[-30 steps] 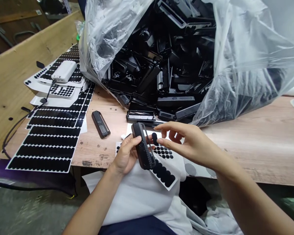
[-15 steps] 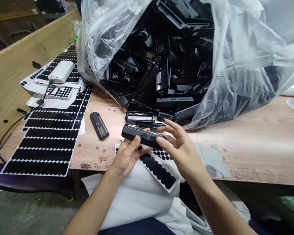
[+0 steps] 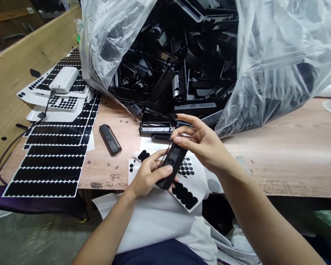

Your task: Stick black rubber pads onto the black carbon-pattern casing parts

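A long black plastic part (image 3: 172, 162) with carbon-look ends and a round mark in its middle is tilted between my hands, above the table's front edge. My left hand (image 3: 150, 173) is closed around its lower end, thumb on the face. At its upper end my right hand (image 3: 194, 141) pinches with thumb and middle finger, index finger raised. A small dark shape shows at that index fingertip; I cannot tell whether it is stuck there or lies behind. Below the part are white sheets of black stickers (image 3: 185, 197). A similar black part (image 3: 110, 140) lies on the table to the left.
A large clear plastic bag (image 3: 264, 73) full of black parts lies open at the back. Sticker sheets (image 3: 44, 171) cover the table's left side, with a white power bank (image 3: 64, 80) and cable on top. A wooden board (image 3: 30, 62) borders the left.
The black part has turned from nearly level to steeply slanted, its right end now up. My left hand has shifted its grip lower, and my right hand has risen slightly.
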The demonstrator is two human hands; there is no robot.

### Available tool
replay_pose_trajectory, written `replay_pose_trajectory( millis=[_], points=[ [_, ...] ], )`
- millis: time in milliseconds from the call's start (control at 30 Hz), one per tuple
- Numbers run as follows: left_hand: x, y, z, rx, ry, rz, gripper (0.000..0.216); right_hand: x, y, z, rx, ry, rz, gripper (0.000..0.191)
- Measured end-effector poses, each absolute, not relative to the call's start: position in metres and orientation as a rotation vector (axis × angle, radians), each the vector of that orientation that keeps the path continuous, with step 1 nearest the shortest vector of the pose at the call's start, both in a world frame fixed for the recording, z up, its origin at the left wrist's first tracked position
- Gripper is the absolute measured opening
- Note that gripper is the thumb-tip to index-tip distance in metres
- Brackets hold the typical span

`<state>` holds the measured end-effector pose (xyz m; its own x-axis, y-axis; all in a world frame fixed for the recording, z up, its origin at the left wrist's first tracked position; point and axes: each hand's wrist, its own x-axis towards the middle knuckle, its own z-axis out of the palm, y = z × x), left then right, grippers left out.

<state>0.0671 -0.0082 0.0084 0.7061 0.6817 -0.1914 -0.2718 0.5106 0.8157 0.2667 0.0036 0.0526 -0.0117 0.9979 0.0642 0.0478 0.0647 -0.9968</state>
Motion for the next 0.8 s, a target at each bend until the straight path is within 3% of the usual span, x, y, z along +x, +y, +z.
replay_pose_trajectory(
  millis=[100,233,467,800],
  points=[
    [0.069,-0.009,0.011,0.882,0.580,0.647,0.070,0.267,0.001,0.051,-1.341,-1.251,0.848,0.061],
    [0.070,-0.011,0.009,0.888,0.608,0.681,0.063,0.270,-0.016,0.061,-1.468,-1.129,0.573,0.027],
    [0.068,-0.012,0.010,0.941,0.616,0.655,0.062,0.273,-0.029,0.056,-1.400,-0.991,1.073,0.031],
    [0.069,-0.011,0.010,0.929,0.619,0.631,0.062,0.275,-0.027,0.055,-1.435,-1.103,1.047,0.030]
  ],
)
